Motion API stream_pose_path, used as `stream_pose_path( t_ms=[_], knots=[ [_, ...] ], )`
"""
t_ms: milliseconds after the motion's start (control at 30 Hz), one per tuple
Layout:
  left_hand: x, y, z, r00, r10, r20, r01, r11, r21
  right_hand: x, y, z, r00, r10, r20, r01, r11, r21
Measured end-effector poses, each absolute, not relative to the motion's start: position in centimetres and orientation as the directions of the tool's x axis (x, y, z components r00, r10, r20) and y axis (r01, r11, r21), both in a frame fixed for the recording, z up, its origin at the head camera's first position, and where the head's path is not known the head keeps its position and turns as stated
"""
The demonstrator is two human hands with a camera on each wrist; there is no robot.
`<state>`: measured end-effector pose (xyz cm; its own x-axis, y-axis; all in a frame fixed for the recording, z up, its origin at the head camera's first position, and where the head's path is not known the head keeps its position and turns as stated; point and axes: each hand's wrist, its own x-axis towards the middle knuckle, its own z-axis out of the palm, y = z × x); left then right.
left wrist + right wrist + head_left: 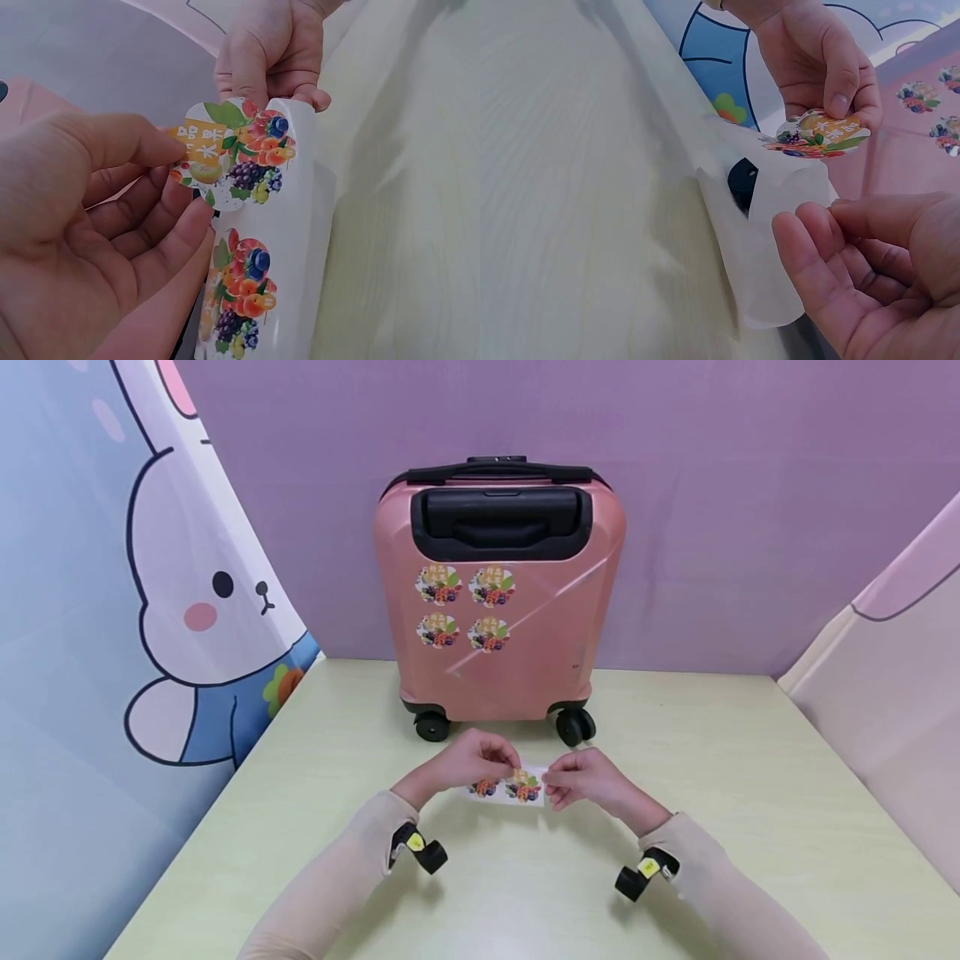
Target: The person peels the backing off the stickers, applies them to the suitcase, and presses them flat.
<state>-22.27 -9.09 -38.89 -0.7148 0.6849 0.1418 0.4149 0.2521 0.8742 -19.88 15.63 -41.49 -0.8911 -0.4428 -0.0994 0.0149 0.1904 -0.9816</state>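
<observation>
My left hand point(476, 758) pinches the edge of a fruit sticker point(236, 150) between thumb and forefinger; the sticker is partly lifted from its white backing sheet point(289, 277). A second fruit sticker point(241, 292) lies flat on that sheet. At the sheet's other end, my right hand point(585, 777) pinches the backing between thumb and fingers. Both hands hold the sheet above the table, just in front of a pink suitcase point(547, 635). On the suitcase, several matching stickers point(438, 585) sit in two rows on the left half.
The suitcase stands upright on black wheels point(574, 727) at the table's point(720, 752) back, against a purple backdrop point(720, 527). Its black handle point(502, 518) is folded in. A rabbit-printed cloth point(195, 568) hangs at the left, and another pale cloth point(892, 693) at the right.
</observation>
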Motion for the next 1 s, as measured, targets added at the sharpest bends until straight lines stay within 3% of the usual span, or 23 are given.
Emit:
stream_pose_path(
  t_ms=[400,667,1000],
  knots=[
    [-22.3,-9.3,-38.7,-0.732,0.679,0.054,0.304,0.255,0.918,-20.1,15.9,-41.9,-0.9,-0.42,-0.113,0.017,0.224,-0.974],
    [-22.7,-9.6,-39.1,-0.753,0.656,0.05,0.214,0.172,0.962,-20.0,16.3,-42.4,-0.899,-0.421,-0.12,0.011,0.254,-0.967],
    [-22.7,-9.7,-39.1,-0.761,0.649,-0.01,0.126,0.163,0.979,-19.9,17.0,-42.8,-0.889,-0.43,-0.155,-0.033,0.399,-0.916]
  ],
)
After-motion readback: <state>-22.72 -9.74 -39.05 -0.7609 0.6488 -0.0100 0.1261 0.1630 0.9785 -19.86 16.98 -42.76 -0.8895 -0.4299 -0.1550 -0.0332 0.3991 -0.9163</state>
